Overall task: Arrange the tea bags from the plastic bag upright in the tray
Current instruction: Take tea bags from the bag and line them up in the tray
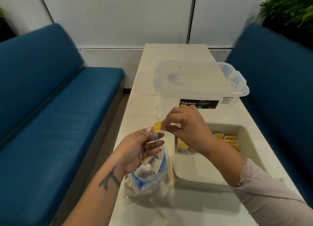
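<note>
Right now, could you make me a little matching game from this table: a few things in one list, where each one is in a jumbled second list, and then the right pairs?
Things
1. clear plastic bag of tea bags
2. cream rectangular tray
3. clear lidded plastic storage box
4. yellow-tagged tea bag

Places
A. far end of the white table
B. held up between left hand and right hand
C. near the left table edge, below the left hand
D. under the right forearm, tea bags standing at its far end

Pairs: 1-C, 2-D, 3-A, 4-B
</note>
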{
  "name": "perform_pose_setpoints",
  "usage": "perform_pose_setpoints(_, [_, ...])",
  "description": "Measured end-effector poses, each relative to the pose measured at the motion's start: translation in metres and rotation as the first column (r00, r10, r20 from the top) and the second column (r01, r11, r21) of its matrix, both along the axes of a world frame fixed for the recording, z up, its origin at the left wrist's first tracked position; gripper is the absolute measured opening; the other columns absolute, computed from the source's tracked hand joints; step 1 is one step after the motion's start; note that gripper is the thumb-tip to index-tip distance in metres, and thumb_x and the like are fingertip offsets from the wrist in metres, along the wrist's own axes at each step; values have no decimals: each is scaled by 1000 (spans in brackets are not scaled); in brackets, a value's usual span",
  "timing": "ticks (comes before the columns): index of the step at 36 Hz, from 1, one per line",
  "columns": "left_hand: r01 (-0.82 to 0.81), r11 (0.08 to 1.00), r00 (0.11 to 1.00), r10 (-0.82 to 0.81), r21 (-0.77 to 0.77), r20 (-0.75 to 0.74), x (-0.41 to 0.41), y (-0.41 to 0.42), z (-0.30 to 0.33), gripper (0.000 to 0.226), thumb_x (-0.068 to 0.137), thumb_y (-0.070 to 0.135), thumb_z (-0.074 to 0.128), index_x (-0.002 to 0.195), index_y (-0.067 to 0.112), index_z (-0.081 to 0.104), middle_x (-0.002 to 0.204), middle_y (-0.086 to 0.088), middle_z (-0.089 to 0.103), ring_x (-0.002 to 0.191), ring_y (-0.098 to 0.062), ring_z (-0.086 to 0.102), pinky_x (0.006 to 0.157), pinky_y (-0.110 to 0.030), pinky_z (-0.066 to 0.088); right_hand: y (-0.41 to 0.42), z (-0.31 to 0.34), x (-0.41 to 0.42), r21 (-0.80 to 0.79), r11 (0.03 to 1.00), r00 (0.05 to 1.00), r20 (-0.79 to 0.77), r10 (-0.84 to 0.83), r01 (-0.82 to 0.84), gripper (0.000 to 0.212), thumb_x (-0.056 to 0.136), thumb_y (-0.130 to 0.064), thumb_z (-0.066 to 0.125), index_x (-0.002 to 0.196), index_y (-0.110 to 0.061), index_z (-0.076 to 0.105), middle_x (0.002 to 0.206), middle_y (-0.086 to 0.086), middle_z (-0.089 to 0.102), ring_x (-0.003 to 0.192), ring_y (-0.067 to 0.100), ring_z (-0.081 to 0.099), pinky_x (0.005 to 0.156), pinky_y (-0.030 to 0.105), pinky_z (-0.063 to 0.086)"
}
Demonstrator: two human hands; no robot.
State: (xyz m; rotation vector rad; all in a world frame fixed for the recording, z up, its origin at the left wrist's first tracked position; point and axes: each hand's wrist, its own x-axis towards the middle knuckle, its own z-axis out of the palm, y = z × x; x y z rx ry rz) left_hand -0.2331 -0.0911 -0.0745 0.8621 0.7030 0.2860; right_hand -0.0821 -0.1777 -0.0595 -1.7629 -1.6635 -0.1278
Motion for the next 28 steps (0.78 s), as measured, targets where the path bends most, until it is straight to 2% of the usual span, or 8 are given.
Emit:
perform_pose_setpoints(4, [-70, 997, 997, 69, 36, 29, 5, -1, -5, 19, 92, 8, 52, 109, 5, 61, 90, -12, 70, 70, -14, 68, 60, -23, 59, -8, -8, 8, -49, 998, 999, -19, -47, 46, 7, 71, -25, 68, 73, -30, 72, 75, -12, 64, 72, 16, 57, 76, 18, 27])
perform_pose_setpoints(9, [-116, 982, 993, 114, 148, 27, 11, -3, -9, 21, 88, 4, 56, 108, 6, 62, 97, -14, 71, 78, -18, 68, 68, -24, 59, -16, -13, 15, -108, 990, 996, -31, -89, 85, 15, 73, -13, 73, 74, -27, 73, 78, -10, 66, 74, 15, 58, 72, 28, 30])
perform_pose_setpoints(12, [-139, 972, 990, 134, 192, 37, 14, -5, -8, 19, 86, 4, 59, 105, 7, 63, 98, -13, 72, 79, -18, 68, 72, -24, 58, -20, -15, 14, -152, 981, 973, -179, -148, 121, 25, 76, -1, 70, 76, -26, 69, 78, -13, 62, 71, 8, 56, 72, 27, 35])
perform_pose_setpoints(15, [-147, 955, 989, 145, 258, 26, 15, -5, -8, 18, 85, 6, 62, 102, 10, 65, 94, -8, 74, 79, -16, 70, 69, -22, 58, -24, -16, 8, -211, 970, 833, -509, -214, 120, 28, 80, 0, 62, 83, -27, 55, 82, -13, 62, 73, 7, 57, 71, 25, 47])
perform_pose_setpoints(18, [-135, 930, 989, 145, 342, -4, 16, -5, -6, 19, 84, 9, 65, 102, 12, 66, 93, -5, 74, 82, -16, 71, 64, -20, 57, -24, -17, 3, -226, 974, 556, -809, -192, 7, 25, 82, -7, 68, 99, -20, 54, 90, 0, 66, 76, 11, 60, 77, 33, 51])
perform_pose_setpoints(21, [-106, 884, 990, 136, 454, -33, 19, -6, -5, 22, 83, 12, 69, 105, 14, 66, 94, -5, 73, 84, -16, 70, 65, -21, 55, -23, -22, 0, -281, 958, 419, -877, -234, -52, 23, 84, -22, 69, 104, -18, 58, 87, 6, 71, 72, 11, 65, 76, 32, 48])
perform_pose_setpoints(24, [-77, 840, 990, 127, 538, -55, 23, -5, -5, 26, 81, 16, 71, 106, 15, 67, 94, -4, 73, 84, -17, 69, 70, -24, 56, -23, -30, -1, -271, 961, 336, -912, -237, -58, 10, 87, -20, 66, 96, -16, 63, 74, -3, 72, 66, 10, 63, 74, 30, 45])
perform_pose_setpoints(28, [-45, 817, 994, 96, 575, -59, 32, -6, -5, 18, 82, 19, 70, 100, 18, 70, 93, -5, 74, 81, -14, 69, 70, -24, 57, -29, -35, 3, -258, 965, 248, -939, -239, -49, 4, 89, -17, 63, 85, -15, 64, 73, -3, 71, 61, 9, 62, 70, 27, 44])
